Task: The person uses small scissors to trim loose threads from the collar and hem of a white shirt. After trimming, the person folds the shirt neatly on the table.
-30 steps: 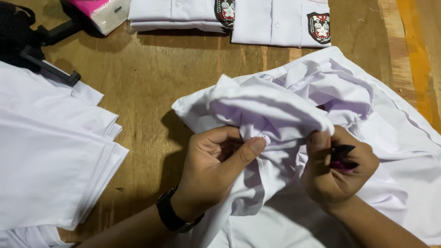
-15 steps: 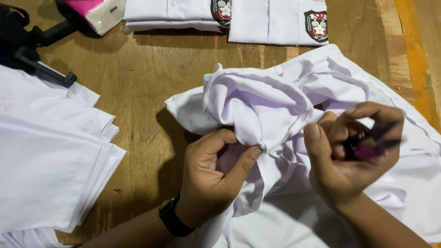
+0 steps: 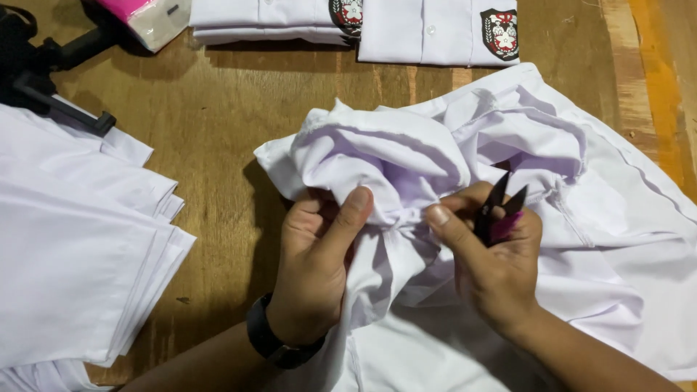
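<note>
A crumpled white shirt (image 3: 406,160) lies bunched on the wooden table (image 3: 218,109). My left hand (image 3: 319,268) pinches a fold of its cloth between thumb and fingers; a black watch sits on that wrist. My right hand (image 3: 494,268) holds small black and pink thread snips (image 3: 499,210), blades pointing up, while its thumb and forefinger also press on the same gathered fold of the shirt.
A stack of flat white cloth pieces (image 3: 72,247) lies at the left. Two folded white shirts with crest badges (image 3: 435,29) rest at the far edge. A pink and white object (image 3: 145,14) and a black tool (image 3: 43,65) sit at the top left.
My right hand has come back down to the bunched cloth with the snips. The shirt has been gathered and shifted slightly; my left hand keeps its pinch.
</note>
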